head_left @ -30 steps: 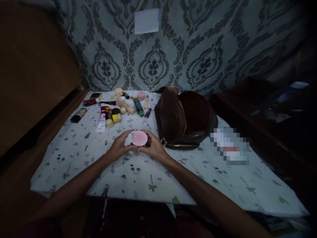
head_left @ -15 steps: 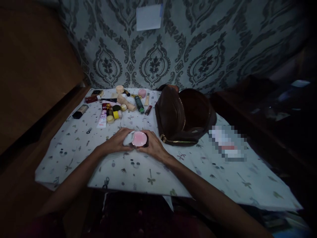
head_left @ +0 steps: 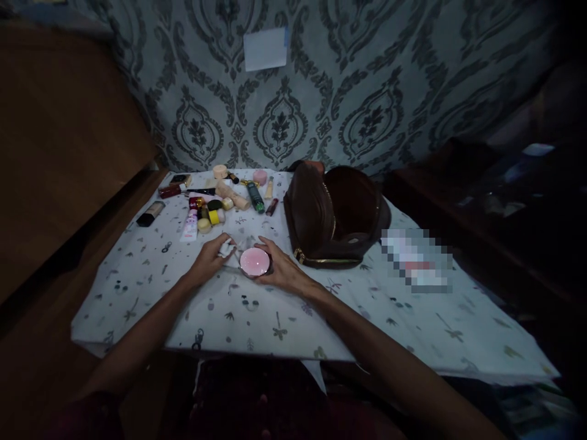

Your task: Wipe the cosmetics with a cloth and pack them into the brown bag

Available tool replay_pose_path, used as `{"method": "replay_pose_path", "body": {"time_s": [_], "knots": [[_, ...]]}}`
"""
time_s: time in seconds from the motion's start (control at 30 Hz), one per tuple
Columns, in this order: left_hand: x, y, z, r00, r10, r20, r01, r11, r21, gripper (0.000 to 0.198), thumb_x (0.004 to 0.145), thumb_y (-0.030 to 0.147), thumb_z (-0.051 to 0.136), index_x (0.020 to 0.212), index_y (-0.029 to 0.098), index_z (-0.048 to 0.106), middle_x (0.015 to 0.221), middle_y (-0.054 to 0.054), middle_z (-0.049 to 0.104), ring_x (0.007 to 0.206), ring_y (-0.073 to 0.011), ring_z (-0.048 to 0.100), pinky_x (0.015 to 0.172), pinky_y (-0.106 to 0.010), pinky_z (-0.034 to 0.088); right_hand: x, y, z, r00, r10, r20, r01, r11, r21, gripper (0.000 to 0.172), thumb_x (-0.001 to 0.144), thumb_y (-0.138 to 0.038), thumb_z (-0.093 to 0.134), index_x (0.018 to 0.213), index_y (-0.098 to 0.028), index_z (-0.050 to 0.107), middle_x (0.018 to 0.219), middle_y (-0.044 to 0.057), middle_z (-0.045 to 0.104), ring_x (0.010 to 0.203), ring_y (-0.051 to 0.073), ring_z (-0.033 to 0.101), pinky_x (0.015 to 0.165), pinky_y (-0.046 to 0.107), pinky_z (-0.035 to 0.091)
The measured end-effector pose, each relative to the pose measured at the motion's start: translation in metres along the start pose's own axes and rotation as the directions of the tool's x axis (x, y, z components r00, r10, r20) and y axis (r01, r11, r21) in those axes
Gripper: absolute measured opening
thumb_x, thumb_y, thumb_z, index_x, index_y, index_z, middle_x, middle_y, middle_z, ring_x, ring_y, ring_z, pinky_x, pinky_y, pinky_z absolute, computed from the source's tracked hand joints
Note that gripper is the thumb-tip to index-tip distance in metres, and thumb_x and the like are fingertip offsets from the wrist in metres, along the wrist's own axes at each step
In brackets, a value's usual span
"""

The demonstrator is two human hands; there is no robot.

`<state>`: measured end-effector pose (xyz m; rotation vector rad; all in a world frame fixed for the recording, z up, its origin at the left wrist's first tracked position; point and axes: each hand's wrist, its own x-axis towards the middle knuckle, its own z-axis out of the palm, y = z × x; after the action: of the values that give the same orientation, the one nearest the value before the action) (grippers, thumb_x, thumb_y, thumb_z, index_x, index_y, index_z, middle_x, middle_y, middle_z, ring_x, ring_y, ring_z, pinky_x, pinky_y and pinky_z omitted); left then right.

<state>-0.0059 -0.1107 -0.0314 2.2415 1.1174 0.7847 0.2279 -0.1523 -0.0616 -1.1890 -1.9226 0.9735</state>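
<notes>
My right hand [head_left: 282,269] grips a round pink compact [head_left: 255,261] by its right side, low over the near middle of the table. Its glossy pink face is turned up. A crumpled white tissue [head_left: 226,248] is pinched in my left hand [head_left: 208,260], just left of the compact and apart from it. Close to my right hand stands an open brown cosmetic bag [head_left: 316,226], its gold zip undone. Beyond my left hand lie several cosmetics, among them a white and purple tube [head_left: 189,225], a dark green tube [head_left: 255,198] and a small yellow-banded jar [head_left: 214,217].
A patterned white cloth [head_left: 293,333] covers the table. A foundation bottle with a black cap [head_left: 150,214] lies at its left side. On the right is a blurred-out packet [head_left: 417,260]. A wooden cabinet [head_left: 68,146] borders the left, and a patterned wall [head_left: 312,79] rises behind.
My left hand has moved left, off the compact, taking the tissue with it. The compact has shifted slightly down and left in my right hand. The view has tilted a little.
</notes>
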Motion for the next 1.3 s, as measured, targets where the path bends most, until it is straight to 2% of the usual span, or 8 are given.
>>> {"method": "replay_pose_path", "body": {"time_s": [0.13, 0.23, 0.4, 0.57, 0.77, 1.0, 1.17, 1.3], "knots": [[-0.003, 0.0, 0.004, 0.976, 0.115, 0.183, -0.137, 0.984, 0.111, 0.034, 0.086, 0.027, 0.05, 0.12, 0.021, 0.056, 0.115, -0.009, 0.063, 0.11, -0.025, 0.056, 0.097, -0.036, 0.045, 0.0, 0.0, 0.0, 0.999, 0.017, -0.034, -0.019, 0.997, -0.073, 0.093, 0.06, -0.032, 0.085, 0.139, -0.016, 0.039, 0.136, 0.018, 0.049, 0.128, 0.034, 0.047, 0.107, 0.05, 0.038], [-0.005, -0.002, 0.002, 0.947, 0.16, 0.279, -0.23, 0.943, 0.239, 0.035, 0.082, 0.019, 0.05, 0.116, 0.02, 0.06, 0.106, -0.009, 0.061, 0.105, -0.0258, 0.055, 0.095, -0.039, 0.045, 0.0, 0.0, 0.0, 0.998, -0.032, -0.048, 0.027, 0.994, -0.104, 0.082, 0.06, -0.031, 0.085, 0.131, -0.018, 0.047, 0.131, 0.015, 0.052, 0.125, 0.033, 0.049, 0.105, 0.05, 0.038], [-0.003, -0.004, -0.007, 0.981, 0.142, 0.133, -0.175, 0.942, 0.285, 0.016, 0.085, 0.018, 0.045, 0.094, 0.018, 0.059, 0.097, -0.008, 0.056, 0.094, -0.0222, 0.053, 0.083, -0.033, 0.046, 0.001, -0.001, -0.001, 0.994, -0.086, -0.072, 0.079, 0.992, -0.1, 0.071, 0.058, -0.028, 0.086, 0.121, -0.021, 0.054, 0.12, 0.01, 0.059, 0.114, 0.03, 0.055, 0.099, 0.047, 0.042], [0.002, 0.007, 0.0, 0.995, -0.003, -0.096, 0.011, 0.996, 0.085, 0.019, 0.092, 0.035, 0.046, 0.086, 0.02, 0.056, 0.084, -0.003, 0.061, 0.081, -0.0193, 0.057, 0.076, -0.03, 0.047, 0.0, -0.001, 0.001, 0.995, -0.081, -0.055, 0.076, 0.994, -0.081, 0.075, 0.059, -0.029, 0.087, 0.126, -0.02, 0.054, 0.122, 0.011, 0.061, 0.116, 0.031, 0.055, 0.1, 0.047, 0.042], [-0.001, 0.017, 0.019, 0.997, 0.074, -0.03, -0.071, 0.995, 0.063, 0.03, 0.095, 0.04, 0.043, 0.106, 0.02, 0.062, 0.106, -0.008, 0.068, 0.102, -0.0237, 0.061, 0.092, -0.036, 0.047, 0.0, 0.002, 0.001, 0.997, -0.069, -0.039, 0.069, 0.998, 0.002, 0.105, 0.06, -0.031, 0.086, 0.149, -0.023, 0.029, 0.13, 0.013, 0.059, 0.124, 0.032, 0.053, 0.103, 0.048, 0.039], [-0.003, 0.009, 0.001, 0.958, 0.128, 0.257, -0.143, 0.989, 0.042, 0.043, 0.095, 0.044, 0.046, 0.127, 0.019, 0.056, 0.112, -0.011, 0.062, 0.102, -0.0239, 0.06, 0.092, -0.036, 0.048, 0.0, 0.001, 0.0, 0.998, -0.054, -0.021, 0.054, 0.998, -0.016, 0.109, 0.061, -0.032, 0.086, 0.15, -0.019, 0.026, 0.132, 0.016, 0.058, 0.126, 0.033, 0.051, 0.105, 0.048, 0.037], [0.003, 0.001, 0.0, 0.988, 0.051, 0.149, -0.068, 0.991, 0.116, 0.037, 0.094, 0.049, 0.043, 0.099, 0.018, 0.063, 0.095, -0.008, 0.065, 0.088, -0.0223, 0.06, 0.08, -0.033, 0.049, 0.0, 0.001, 0.0, 0.999, -0.046, -0.019, 0.046, 0.999, -0.016, 0.108, 0.061, -0.031, 0.085, 0.15, -0.02, 0.026, 0.131, 0.015, 0.059, 0.124, 0.033, 0.052, 0.105, 0.048, 0.038], [0.004, 0.002, 0.006, 0.999, 0.017, 0.046, -0.023, 0.991, 0.129, 0.032, 0.092, 0.045, 0.047, 0.098, 0.018, 0.061, 0.093, -0.006, 0.067, 0.085, -0.0216, 0.061, 0.076, -0.031, 0.048, 0.0, 0.002, 0.001, 0.998, -0.057, -0.035, 0.057, 0.998, 0.005, 0.109, 0.059, -0.028, 0.086, 0.151, -0.021, 0.026, 0.13, 0.015, 0.059, 0.122, 0.032, 0.054, 0.104, 0.049, 0.039]]}}
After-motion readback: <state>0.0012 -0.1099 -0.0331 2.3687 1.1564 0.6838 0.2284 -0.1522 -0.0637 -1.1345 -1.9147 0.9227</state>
